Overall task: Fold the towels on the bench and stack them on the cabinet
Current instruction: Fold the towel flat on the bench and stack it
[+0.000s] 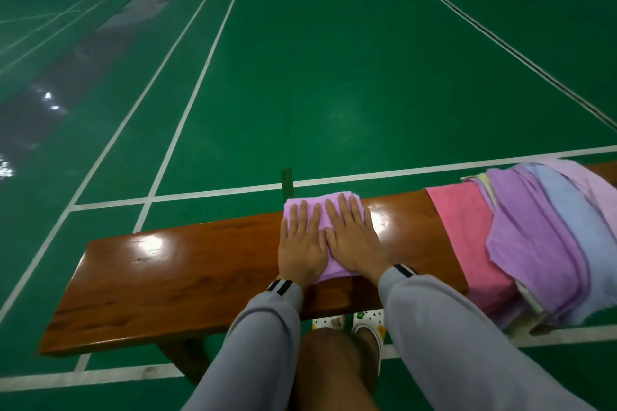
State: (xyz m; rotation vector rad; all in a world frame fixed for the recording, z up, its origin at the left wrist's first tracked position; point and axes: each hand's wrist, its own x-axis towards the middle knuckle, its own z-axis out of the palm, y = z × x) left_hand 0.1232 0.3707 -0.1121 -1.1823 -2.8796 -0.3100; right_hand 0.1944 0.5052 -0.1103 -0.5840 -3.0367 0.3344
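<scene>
As the fold stands: a small folded lilac terry towel (335,269) is being pressed flat on the long, glossy red-brown wooden bench (187,277). The step in hand is judged to be the smoothing of a finished fold.
Towel's place: the towel is laid across the bench about midway along. Its far side reaches the bench's far edge and its near side is close to the near edge.
Left hand: the left hand (302,243) is laid palm-down on the towel's left half. Its fingers (303,217) are stretched straight and close together, flat on the cloth, and nothing is gripped.
Right hand: the right hand (354,240) is laid palm-down just beside the left, on the towel's right half. Its fingers (347,210) are likewise straight and flat, and nothing is held.
Heap to be folded: a loose heap of pink, purple and pale blue towels (534,243) is draped over the bench's right end, apart from the folded one.
Cabinet: no cabinet is seen, and no stack either.
Progress: much of the folding is judged to be left, since the heap is large.
Next move: the folded towel is expected to be picked up from both sides. The layers would need to be pinched together so that the fold is not lost on the way to the cabinet.
</scene>
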